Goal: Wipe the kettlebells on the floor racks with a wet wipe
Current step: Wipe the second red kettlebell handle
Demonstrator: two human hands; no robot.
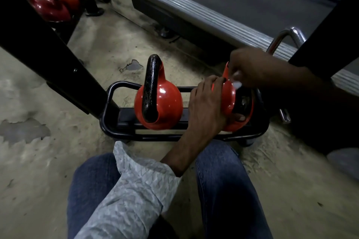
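Two red kettlebells sat in the black floor rack [108, 93]. The left kettlebell [167, 106] stood upright near the rack's middle, with its black handle arching over its top. The right kettlebell [229, 95] sat at the rack's right end, largely covered by both hands, so I could not tell whether it was tilted.

The left hand [207, 106], reaching from a grey sleeve [136, 190] on the near side of the rack, wrapped the right kettlebell's body, fingers curled over its top and thumb low on its front. The right hand [252, 68] came in from beyond the rack's right end and pinched a small white wet wipe [238, 84] against the top of the same kettlebell.

Beyond the rack's far rail lay a treadmill [213, 6] with a ribbed grey edge. Far off to the rack's left, past a slanted black post [38, 44], a second rack [91, 8] held two more red kettlebells. Blue-jeaned knees [223, 190] were on the near side of the rack.
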